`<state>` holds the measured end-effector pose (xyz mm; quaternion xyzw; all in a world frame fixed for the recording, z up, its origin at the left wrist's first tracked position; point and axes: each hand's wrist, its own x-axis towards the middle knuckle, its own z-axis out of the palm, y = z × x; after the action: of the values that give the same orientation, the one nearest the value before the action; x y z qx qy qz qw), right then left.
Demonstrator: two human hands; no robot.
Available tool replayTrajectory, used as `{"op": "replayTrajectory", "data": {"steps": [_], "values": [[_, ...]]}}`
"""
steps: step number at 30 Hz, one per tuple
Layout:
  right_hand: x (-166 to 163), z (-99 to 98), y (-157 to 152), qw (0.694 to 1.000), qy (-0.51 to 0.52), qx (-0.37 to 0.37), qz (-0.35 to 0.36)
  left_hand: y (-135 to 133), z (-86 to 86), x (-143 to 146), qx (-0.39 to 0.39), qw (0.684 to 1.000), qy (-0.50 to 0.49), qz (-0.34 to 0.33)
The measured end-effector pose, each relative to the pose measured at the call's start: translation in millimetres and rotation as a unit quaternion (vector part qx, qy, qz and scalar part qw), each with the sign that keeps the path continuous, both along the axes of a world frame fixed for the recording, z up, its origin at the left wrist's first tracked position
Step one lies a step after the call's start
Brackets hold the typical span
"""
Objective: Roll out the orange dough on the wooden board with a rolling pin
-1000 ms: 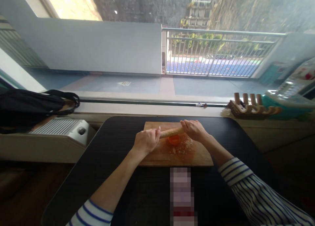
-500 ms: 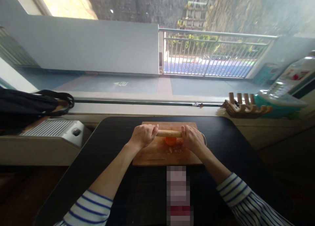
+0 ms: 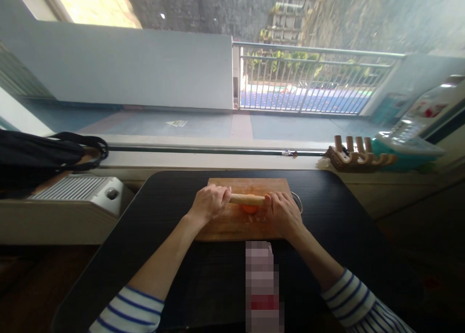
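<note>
A pale wooden rolling pin (image 3: 247,199) lies level across a wooden cutting board (image 3: 232,224) on the black table (image 3: 152,236). My left hand (image 3: 209,203) is closed round the pin's left end, and my right hand (image 3: 282,212) is closed round its right end. Under the middle of the pin sits a small orange piece of food (image 3: 249,208), mostly hidden, with pale crumbs (image 3: 257,219) scattered beside it on the board. A metal rim (image 3: 298,201) shows just past my right hand.
A black bag (image 3: 39,156) rests on a white heater (image 3: 78,195) to the left. On the window ledge at the right stand a wooden rack (image 3: 354,156) and a teal container (image 3: 403,151). A blurred patch (image 3: 261,284) covers something near the table's front.
The pin has turned from tilted to level. My right hand has slid down and toward me along it, and the view has shifted slightly.
</note>
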<state>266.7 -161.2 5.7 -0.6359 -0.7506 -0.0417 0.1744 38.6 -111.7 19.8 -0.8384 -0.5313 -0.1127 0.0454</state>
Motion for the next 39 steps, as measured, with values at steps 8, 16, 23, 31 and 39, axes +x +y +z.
{"op": "replayTrajectory", "data": {"steps": [8, 16, 23, 31, 39], "values": [[3.9, -5.9, -5.8, 0.999, 0.024, 0.029, 0.034, -16.6, -4.2, 0.7, 0.039, 0.999, -0.011, -0.017], [5.7, 0.6, -14.0, 0.999, 0.026, -0.006, 0.044, -32.6, -6.2, -5.8, 0.033, 0.999, -0.003, -0.034], [15.4, 29.7, 8.4, 0.996, -0.006, -0.027, 0.082, -37.0, 10.8, -0.4, -0.014, 0.999, -0.031, 0.007], [27.2, 36.6, 15.4, 0.986, -0.037, 0.002, 0.161, -73.7, 6.2, 12.4, -0.048, 0.998, -0.018, 0.046], [26.6, 46.7, 41.1, 0.977, -0.09, 0.02, 0.193, -86.6, -7.0, 25.5, -0.08, 0.997, -0.003, 0.019]]}}
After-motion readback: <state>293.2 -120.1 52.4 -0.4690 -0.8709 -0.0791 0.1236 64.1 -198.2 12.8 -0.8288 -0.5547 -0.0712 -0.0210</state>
